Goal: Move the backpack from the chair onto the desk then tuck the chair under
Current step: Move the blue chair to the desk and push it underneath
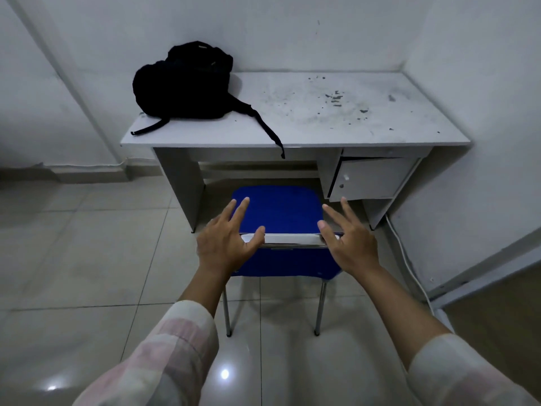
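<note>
The black backpack (183,82) lies on the left rear part of the white desk (307,133), one strap hanging over the front edge. The blue chair (279,209) stands in front of the desk, its seat partly under the desktop and its backrest toward me. My left hand (227,243) hovers at the left end of the backrest's metal top rail, fingers spread. My right hand (349,238) is at the right end of that rail, fingers apart too. Neither hand holds anything.
The desk sits in a corner between white walls. A small cabinet door (366,178) hangs ajar under the desk's right side, close to the chair seat. A white cable (409,265) runs along the right wall. A wooden door (497,303) is at right. Tiled floor lies to the left.
</note>
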